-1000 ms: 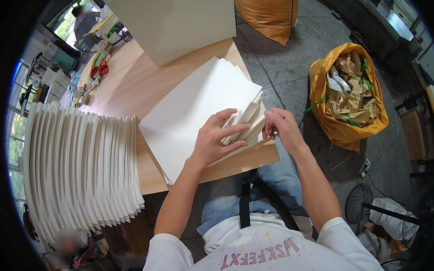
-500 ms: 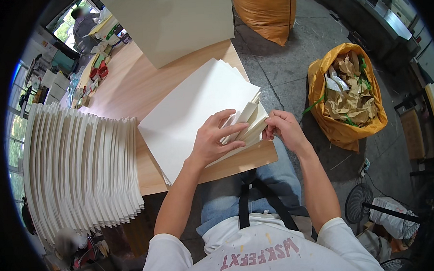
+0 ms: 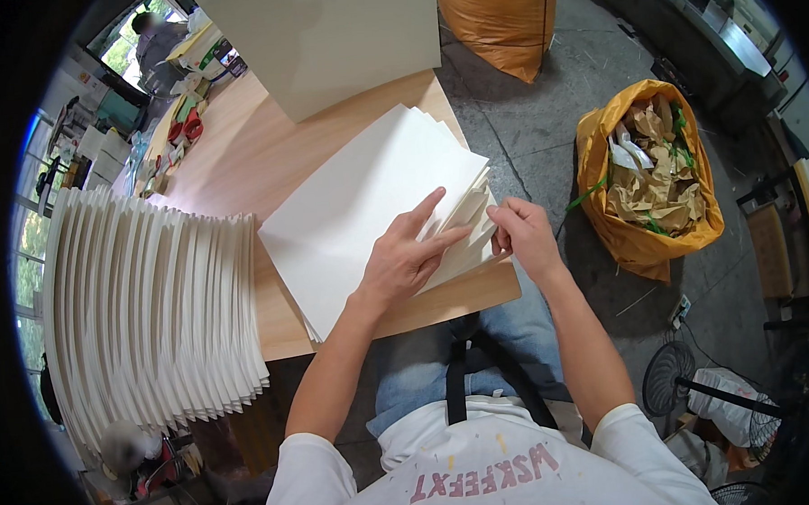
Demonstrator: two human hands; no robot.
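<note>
A stack of large white paper sheets [image 3: 348,192] lies at a slant on the wooden table, its right-hand edges folded or fanned into several layers. My left hand [image 3: 409,257] rests on it with fingers spread, the index finger stretched over the top sheet and another finger along the layered edges. At the stack's right corner, my right hand [image 3: 523,234] is closed, thumb and index finger pinching the edge of a white sheet. The fingertips partly hide that edge. How many layers are pinched cannot be made out.
A long row of folded white paper pieces [image 3: 154,308] stands at the left. Behind the stack rises a large pale board [image 3: 341,48] on the table [image 3: 228,143]. To the right, an orange bag [image 3: 591,190] of crumpled brown paper sits on the floor, near a black fan [image 3: 670,378].
My left hand's fingers have straightened and spread, the index finger now pointing forward over the top sheet. My right hand has shifted slightly and stays at the stack's right edge.
</note>
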